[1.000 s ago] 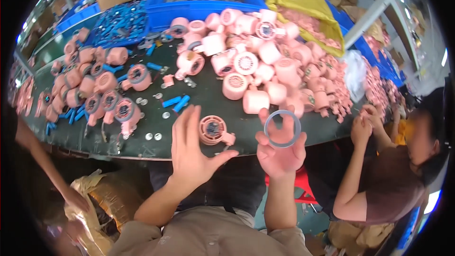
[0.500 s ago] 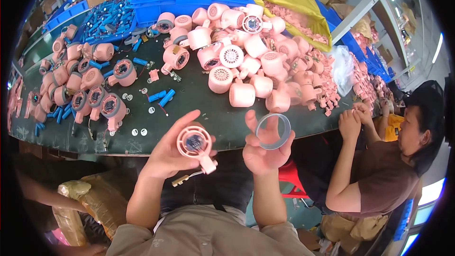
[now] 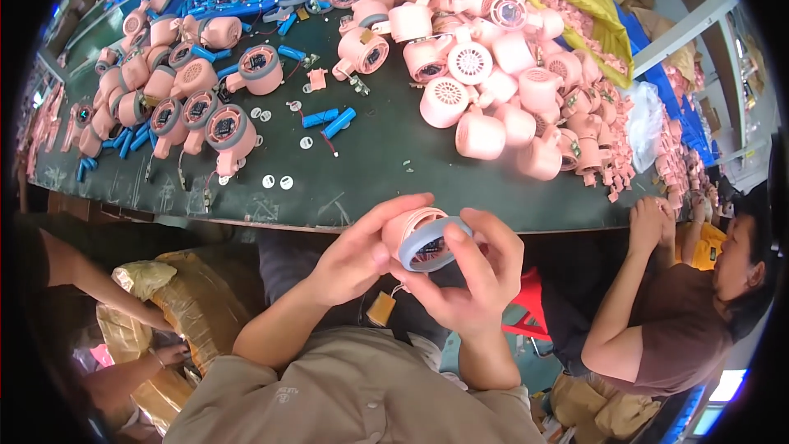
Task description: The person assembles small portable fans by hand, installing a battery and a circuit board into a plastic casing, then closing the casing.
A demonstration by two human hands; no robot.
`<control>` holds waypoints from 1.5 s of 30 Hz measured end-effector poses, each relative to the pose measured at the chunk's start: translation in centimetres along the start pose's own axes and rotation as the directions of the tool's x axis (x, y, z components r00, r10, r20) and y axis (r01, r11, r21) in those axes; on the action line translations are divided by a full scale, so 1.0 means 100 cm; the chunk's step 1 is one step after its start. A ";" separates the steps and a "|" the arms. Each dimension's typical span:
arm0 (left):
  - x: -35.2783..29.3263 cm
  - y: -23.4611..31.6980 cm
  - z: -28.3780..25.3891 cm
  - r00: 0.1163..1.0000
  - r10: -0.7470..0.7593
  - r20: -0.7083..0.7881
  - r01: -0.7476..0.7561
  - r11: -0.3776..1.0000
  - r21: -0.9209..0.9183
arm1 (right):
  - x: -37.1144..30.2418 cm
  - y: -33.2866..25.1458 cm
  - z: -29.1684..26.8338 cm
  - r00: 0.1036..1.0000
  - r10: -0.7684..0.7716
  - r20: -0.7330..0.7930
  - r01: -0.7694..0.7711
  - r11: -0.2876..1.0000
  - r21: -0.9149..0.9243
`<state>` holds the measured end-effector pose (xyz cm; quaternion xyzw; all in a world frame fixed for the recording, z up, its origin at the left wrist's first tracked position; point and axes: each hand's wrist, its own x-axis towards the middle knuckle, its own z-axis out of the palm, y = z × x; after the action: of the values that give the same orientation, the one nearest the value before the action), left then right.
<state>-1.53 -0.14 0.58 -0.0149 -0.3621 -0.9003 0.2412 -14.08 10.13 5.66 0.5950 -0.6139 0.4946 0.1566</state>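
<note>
My left hand (image 3: 355, 255) grips a round pink fan housing (image 3: 404, 228) just below the near edge of the dark table (image 3: 386, 173). My right hand (image 3: 477, 275) holds a grey-blue ring (image 3: 433, 242) against the open face of that housing, fingers curled around its rim. A small tan part on wires (image 3: 381, 309) dangles beneath the housing. Both hands meet in front of my chest.
A heap of pink fan housings (image 3: 485, 74) covers the table's far right; more housings with grey rings (image 3: 205, 115) lie at the left. Blue cylinders (image 3: 329, 122) and small white discs (image 3: 275, 182) are scattered mid-table. A seated person (image 3: 682, 304) works at right; another person's arm (image 3: 90, 279) at left.
My hands came together: the ring, held apart in my right hand before, now sits against the pink housing in my left hand. Both hands dropped closer to my chest.
</note>
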 end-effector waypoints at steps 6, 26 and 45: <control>-0.002 0.006 0.010 1.000 0.020 0.019 -0.023 0.990 0.139 | -0.010 -0.004 -0.001 0.999 0.013 -0.034 -0.015 0.998 -0.057; -0.007 -0.002 -0.011 0.996 -0.052 0.067 0.037 0.978 0.205 | -0.006 0.013 -0.027 0.941 0.071 0.332 -0.121 0.984 0.132; -0.005 0.002 0.001 0.991 -0.136 0.008 0.132 0.973 0.190 | -0.034 0.008 0.000 0.961 -0.259 -0.092 0.262 0.965 0.017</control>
<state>-0.99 0.01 0.74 0.0231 -0.4488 -0.8757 0.1763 -13.94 11.95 2.66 0.6500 -0.5156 0.5045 0.2389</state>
